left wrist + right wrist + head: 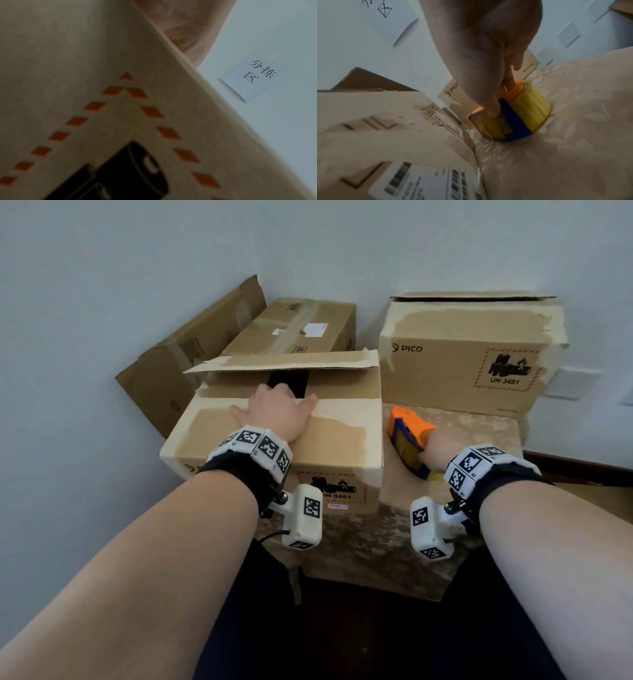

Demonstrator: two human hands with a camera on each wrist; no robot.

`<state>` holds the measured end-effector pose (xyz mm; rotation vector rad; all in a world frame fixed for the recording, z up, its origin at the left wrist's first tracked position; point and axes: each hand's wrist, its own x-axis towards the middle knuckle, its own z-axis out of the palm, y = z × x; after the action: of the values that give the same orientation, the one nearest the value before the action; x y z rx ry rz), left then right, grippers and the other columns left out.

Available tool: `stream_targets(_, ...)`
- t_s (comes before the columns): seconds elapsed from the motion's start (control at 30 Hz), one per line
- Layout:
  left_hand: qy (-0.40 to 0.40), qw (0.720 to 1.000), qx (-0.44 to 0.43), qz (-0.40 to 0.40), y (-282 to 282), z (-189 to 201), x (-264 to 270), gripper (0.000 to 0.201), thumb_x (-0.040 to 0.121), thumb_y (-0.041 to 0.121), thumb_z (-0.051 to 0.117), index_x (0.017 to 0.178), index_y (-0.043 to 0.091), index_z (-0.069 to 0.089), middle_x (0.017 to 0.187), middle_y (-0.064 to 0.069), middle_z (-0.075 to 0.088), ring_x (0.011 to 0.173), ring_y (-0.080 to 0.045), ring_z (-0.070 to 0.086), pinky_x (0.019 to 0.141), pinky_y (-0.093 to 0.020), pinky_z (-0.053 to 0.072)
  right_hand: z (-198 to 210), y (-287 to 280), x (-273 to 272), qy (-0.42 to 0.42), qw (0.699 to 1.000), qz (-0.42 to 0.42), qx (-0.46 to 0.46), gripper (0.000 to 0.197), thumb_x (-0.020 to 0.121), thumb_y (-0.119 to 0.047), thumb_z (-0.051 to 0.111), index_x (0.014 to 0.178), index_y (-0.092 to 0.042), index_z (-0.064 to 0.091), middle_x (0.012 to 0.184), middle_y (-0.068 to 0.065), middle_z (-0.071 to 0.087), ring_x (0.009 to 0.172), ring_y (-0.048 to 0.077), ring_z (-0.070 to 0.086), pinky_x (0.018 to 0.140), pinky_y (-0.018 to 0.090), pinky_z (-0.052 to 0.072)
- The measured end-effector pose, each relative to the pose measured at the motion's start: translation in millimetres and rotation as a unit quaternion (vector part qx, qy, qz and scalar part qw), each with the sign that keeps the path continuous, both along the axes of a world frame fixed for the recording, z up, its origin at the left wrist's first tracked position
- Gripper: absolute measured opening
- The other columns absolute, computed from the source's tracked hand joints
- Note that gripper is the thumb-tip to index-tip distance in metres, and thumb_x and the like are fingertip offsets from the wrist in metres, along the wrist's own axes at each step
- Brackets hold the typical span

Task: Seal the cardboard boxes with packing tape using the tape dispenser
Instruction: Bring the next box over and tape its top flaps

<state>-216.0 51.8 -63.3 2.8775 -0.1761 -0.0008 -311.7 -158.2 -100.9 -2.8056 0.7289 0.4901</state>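
Observation:
A cardboard box [329, 440] with a battery warning mark stands on the patterned cloth in front of me, its far flap [287, 361] half raised and a dark gap showing. My left hand [277, 412] lies flat on the near flap, fingers reaching the flap's edge. The left wrist view shows only the box's front [85, 94] close up. To the right of the box, my right hand [436, 445] grips the orange and blue tape dispenser [409, 436] with its yellowish tape roll [530, 105]; the dispenser rests on the cloth, thumb [488, 102] and fingers around it.
A second PICO box [469, 354] stands at the back right, its top flap loose. A taped box [294, 326] and a tilted box [191, 354] lean by the wall behind. The patterned cloth [383, 546] covers the stand. A paper sign [254, 77] hangs on the wall.

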Motion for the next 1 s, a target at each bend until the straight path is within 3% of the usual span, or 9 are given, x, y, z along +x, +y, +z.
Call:
stream_targets(0.07, 0.002, 1.000, 0.001, -0.009, -6.1, 0.6, -3.5, 0.055, 0.089, 0.064, 0.038, 0.121, 0.022, 0.056, 0.129, -0.009, 0.050, 0.124, -0.031, 0.044, 0.110, -0.061, 0.016, 4.5, -5.6, -2.6, -0.012, 1.000, -0.011, -0.012, 0.036, 0.098, -0.010, 0.042, 0.065, -0.020, 0.032, 0.064, 0.006, 0.031, 0.059, 0.021, 0.040, 0.048, 0.026, 0.028)
stream_targets(0.13, 0.002, 1.000, 0.004, -0.027, -18.1, 3.8, -11.1, 0.057, 0.090, 0.064, 0.037, 0.123, 0.020, 0.054, 0.130, -0.010, 0.049, 0.126, -0.031, 0.042, 0.111, -0.060, 0.016, 11.6, -15.2, -7.2, -0.033, 0.998, -0.046, -0.024, 0.031, 0.100, -0.013, 0.041, 0.070, -0.009, 0.047, 0.069, 0.008, 0.047, 0.072, 0.027, 0.051, 0.048, 0.027, 0.033)
stream_targets(0.23, -0.003, 0.999, -0.002, -0.054, -43.7, 10.3, -22.2, 0.059, 0.090, 0.063, 0.036, 0.126, 0.019, 0.053, 0.132, -0.009, 0.048, 0.129, -0.029, 0.040, 0.113, -0.060, 0.013, 24.2, -31.9, -18.6, -0.058, 0.995, -0.077, -0.020, 0.029, 0.101, -0.013, 0.038, 0.092, 0.001, 0.061, 0.098, 0.016, 0.063, 0.091, 0.032, 0.060, 0.067, 0.029, 0.044)
stream_targets(0.5, 0.021, 0.997, -0.020, -0.078, -112.3, 27.0, -45.4, 0.058, 0.093, 0.058, 0.037, 0.123, 0.011, 0.056, 0.134, -0.014, 0.048, 0.131, -0.034, 0.036, 0.112, -0.063, 0.009, 63.1, -74.2, -72.0, -0.143, 0.979, -0.141, -0.031, 0.032, 0.101, -0.007, 0.029, 0.103, 0.001, 0.059, 0.104, 0.015, 0.058, 0.085, 0.026, 0.053, 0.069, 0.031, 0.040)
stream_targets(0.63, 0.021, 0.992, -0.045, -0.119, -137.7, 36.3, -61.9, 0.053, 0.094, 0.052, 0.040, 0.119, 0.009, 0.059, 0.132, -0.014, 0.050, 0.130, -0.034, 0.036, 0.110, -0.064, 0.006, 84.5, -78.2, -92.5, -0.200, 0.962, -0.182, -0.037, 0.029, 0.101, -0.007, 0.033, 0.115, -0.002, 0.059, 0.115, 0.012, 0.061, 0.106, 0.027, 0.059, 0.076, 0.031, 0.041)
stream_targets(0.8, 0.036, 0.975, -0.102, -0.193, -146.8, 38.4, -77.1, 0.021, 0.088, 0.037, 0.053, 0.090, 0.021, 0.066, 0.112, -0.007, 0.062, 0.115, -0.030, 0.050, 0.110, -0.055, 0.022, 98.5, -91.2, -103.7, -0.231, 0.947, -0.216, -0.060, 0.027, 0.097, -0.004, 0.034, 0.078, -0.001, 0.054, 0.100, 0.015, 0.060, 0.107, 0.035, 0.058, 0.072, 0.033, 0.034)
stream_targets(0.83, 0.042, 0.969, -0.127, -0.210, -145.0, 40.4, -78.3, 0.014, 0.088, 0.033, 0.057, 0.093, 0.023, 0.064, 0.116, -0.007, 0.060, 0.116, -0.029, 0.050, 0.108, -0.049, 0.031, 101.0, -92.3, -104.7, -0.253, 0.936, -0.240, -0.058, 0.026, 0.097, -0.006, 0.036, 0.085, 0.001, 0.057, 0.103, 0.017, 0.060, 0.107, 0.036, 0.057, 0.073, 0.034, 0.034)
stream_targets(0.9, 0.037, 0.958, -0.165, -0.234, -139.7, 45.5, -76.9, 0.028, 0.088, 0.028, 0.061, 0.115, 0.020, 0.061, 0.127, -0.007, 0.054, 0.119, -0.026, 0.050, 0.103, -0.039, 0.041, 106.8, -92.2, -105.3, -0.305, 0.911, -0.273, -0.042, 0.024, 0.099, -0.012, 0.039, 0.096, 0.000, 0.059, 0.111, 0.019, 0.061, 0.101, 0.034, 0.058, 0.072, 0.034, 0.036)
stream_targets(1.0, -0.024, 0.957, -0.205, -0.203, -129.2, 61.2, -67.2, 0.031, 0.088, 0.015, 0.057, 0.119, 0.018, 0.060, 0.129, -0.009, 0.048, 0.116, -0.027, 0.049, 0.098, -0.037, 0.044, 115.8, -88.1, -105.7, -0.367, 0.886, -0.276, -0.067, 0.025, 0.100, -0.021, 0.040, 0.093, -0.005, 0.056, 0.110, 0.019, 0.062, 0.098, 0.036, 0.059, 0.070, 0.034, 0.038)
